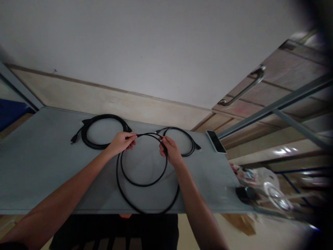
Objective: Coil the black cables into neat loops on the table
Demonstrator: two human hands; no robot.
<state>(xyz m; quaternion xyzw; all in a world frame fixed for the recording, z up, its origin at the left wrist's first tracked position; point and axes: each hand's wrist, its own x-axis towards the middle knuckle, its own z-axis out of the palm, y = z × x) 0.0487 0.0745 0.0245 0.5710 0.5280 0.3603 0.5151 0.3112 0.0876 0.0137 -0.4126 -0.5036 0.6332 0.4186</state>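
Between my two hands a black cable [144, 185] forms loose loops over the grey table [56, 146], its larger loop reaching the front edge. My left hand [123, 142] pinches it at the upper left of the loops. At the upper right, my right hand [170, 149] has its fingers closed round the same cable. Behind my left hand lies a thicker coiled black cable [83, 136] with plugs at its ends. A smaller coiled black cable [191, 136] rests just beyond my right hand, a connector showing on its right side.
A phone [216, 141] lies near the table's right end. A dark round object [246, 195] stands at the right front corner. Metal frame bars [281, 99] rise on the right, and a pale wall [130, 52] stands behind the table.
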